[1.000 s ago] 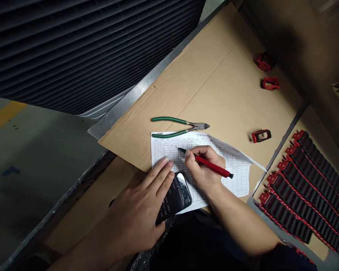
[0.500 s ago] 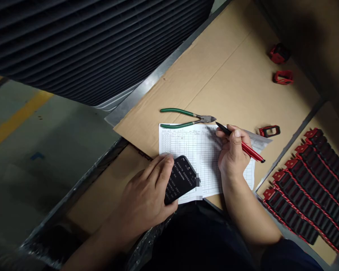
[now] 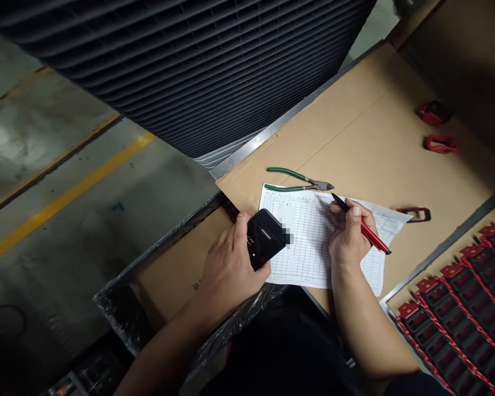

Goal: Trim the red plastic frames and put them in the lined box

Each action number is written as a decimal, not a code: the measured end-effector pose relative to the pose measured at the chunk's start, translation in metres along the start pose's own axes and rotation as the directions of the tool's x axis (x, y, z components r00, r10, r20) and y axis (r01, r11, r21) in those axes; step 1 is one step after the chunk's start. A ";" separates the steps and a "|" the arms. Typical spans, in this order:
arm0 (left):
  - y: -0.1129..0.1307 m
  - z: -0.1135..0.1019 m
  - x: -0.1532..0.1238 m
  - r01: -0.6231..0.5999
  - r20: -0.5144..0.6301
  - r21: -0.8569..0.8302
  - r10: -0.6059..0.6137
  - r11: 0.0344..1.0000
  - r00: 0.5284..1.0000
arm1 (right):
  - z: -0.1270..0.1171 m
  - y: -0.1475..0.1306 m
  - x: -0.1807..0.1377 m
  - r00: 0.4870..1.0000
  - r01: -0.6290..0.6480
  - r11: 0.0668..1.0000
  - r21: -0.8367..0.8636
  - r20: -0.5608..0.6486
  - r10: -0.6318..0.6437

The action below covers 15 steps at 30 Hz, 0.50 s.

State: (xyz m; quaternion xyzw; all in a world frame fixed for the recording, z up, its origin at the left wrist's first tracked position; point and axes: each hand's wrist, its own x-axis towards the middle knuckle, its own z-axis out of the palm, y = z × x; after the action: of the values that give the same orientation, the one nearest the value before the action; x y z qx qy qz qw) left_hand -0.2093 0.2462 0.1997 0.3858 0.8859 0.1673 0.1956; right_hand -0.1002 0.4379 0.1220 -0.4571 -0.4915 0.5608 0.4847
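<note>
My left hand (image 3: 235, 258) is closed around a black smartphone (image 3: 266, 239), which covers the lower left part of a printed form (image 3: 309, 236). The phone's dark screen faces up and shows a few small light marks. Over the form's right side, my right hand (image 3: 351, 234) grips a red and black pen (image 3: 373, 237); its black end points up and left toward the sheet's top edge. Green-handled cutting pliers (image 3: 299, 179) lie with handles spread along the top edge of the paper, the lower handle touching or overlapping it.
Brown cardboard (image 3: 355, 132) covers the tabletop. Red and black parts lie on it: a block (image 3: 435, 113), a ring-like frame (image 3: 440, 144) and another frame (image 3: 421, 214) by the paper. Rows of black modules with red wires (image 3: 457, 308) stand at right. A dark slatted panel (image 3: 198, 71) rises behind.
The view has shifted, so the table appears farther right and slightly lower. Lines of text on the phone screen have given way to a mostly black screen. Both hands keep their holds.
</note>
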 end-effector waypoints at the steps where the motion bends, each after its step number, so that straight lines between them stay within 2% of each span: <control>1: 0.002 0.000 -0.001 0.034 -0.001 0.012 -0.034 0.999 0.999 | 0.000 0.000 0.000 1.000 -0.005 1.000 0.007 0.004 0.005; 5: 0.013 -0.002 -0.006 0.157 -0.008 0.045 -0.157 0.987 0.988 | -0.002 -0.001 0.002 1.000 -0.013 1.000 -0.002 0.015 0.013; 10: 0.019 -0.008 -0.013 0.239 -0.025 -0.013 -0.239 0.971 0.971 | -0.004 -0.001 0.003 0.999 -0.012 0.999 -0.031 0.031 0.013; 13: 0.016 -0.010 -0.040 0.275 0.008 -0.093 -0.275 0.957 0.961 | -0.005 -0.002 0.002 0.999 -0.013 0.999 -0.034 0.050 0.015; 15: 0.017 -0.010 -0.071 0.213 0.129 -0.186 -0.191 0.959 0.973 | -0.006 -0.003 0.003 0.997 -0.030 0.999 -0.020 0.067 0.031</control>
State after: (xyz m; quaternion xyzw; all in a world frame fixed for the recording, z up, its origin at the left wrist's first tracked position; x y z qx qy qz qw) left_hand -0.1587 0.2027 0.2312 0.2803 0.8875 0.2124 0.2977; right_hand -0.0945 0.4413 0.1246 -0.4503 -0.5057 0.5784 0.4549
